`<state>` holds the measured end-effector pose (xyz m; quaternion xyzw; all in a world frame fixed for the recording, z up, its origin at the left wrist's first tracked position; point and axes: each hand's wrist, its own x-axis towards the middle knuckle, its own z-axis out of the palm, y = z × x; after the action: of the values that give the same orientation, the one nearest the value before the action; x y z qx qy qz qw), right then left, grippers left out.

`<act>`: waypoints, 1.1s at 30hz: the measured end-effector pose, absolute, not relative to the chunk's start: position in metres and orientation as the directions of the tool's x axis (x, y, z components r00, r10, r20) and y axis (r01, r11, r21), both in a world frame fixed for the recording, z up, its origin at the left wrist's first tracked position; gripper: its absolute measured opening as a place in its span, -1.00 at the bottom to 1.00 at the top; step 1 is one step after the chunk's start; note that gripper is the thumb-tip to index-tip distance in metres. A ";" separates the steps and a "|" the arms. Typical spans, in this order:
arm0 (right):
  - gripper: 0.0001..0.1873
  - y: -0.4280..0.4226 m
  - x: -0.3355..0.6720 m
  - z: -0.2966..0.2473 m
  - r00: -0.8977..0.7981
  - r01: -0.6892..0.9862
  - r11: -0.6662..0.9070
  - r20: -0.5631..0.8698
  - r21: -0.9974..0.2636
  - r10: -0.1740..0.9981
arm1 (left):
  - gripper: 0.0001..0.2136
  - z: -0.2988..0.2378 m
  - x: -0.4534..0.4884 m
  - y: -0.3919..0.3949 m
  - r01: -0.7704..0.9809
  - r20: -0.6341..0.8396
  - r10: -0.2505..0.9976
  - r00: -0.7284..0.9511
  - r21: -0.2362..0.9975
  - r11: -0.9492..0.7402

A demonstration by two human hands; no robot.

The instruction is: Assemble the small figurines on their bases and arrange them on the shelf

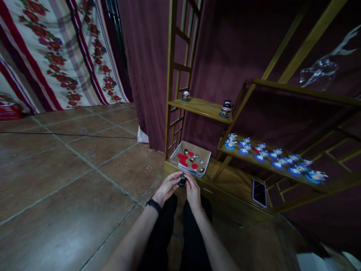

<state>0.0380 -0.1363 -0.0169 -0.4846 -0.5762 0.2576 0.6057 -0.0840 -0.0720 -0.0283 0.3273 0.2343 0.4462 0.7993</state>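
Note:
A small dark figurine [182,182] is held between my two hands, just in front of an open box. My left hand [169,187] closes on it from the left, and my right hand [193,188] from the right. Its details are too small to make out. The shallow white box [207,162] rests on the low wooden ledge. Inside lie several red discs [183,162] and several small figurine pieces [194,158]. On the shelf above stand a small figurine [185,95] at the left and a black-haired figurine [226,108] on a dark base at the right.
Blue-based figurines [262,155] line a lower shelf [248,155] at the right. Beneath it lies a phone [259,193]. A clear deer ornament [321,69] stands higher up. Left of the wooden rack hangs a purple curtain [146,75]. A black cable [70,134] crosses the tiled floor.

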 end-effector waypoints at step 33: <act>-0.73 -0.091 0.059 -0.055 0.234 -0.373 -0.071 -0.168 -0.925 0.958 | -0.90 -0.037 -0.068 -0.055 -0.394 -0.270 0.872 0.408 0.810 0.435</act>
<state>0.0594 -0.0914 -0.0552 -0.4912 -0.2976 0.5426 0.6131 -0.0681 -0.0554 -0.0369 0.3361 0.3558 0.4116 0.7688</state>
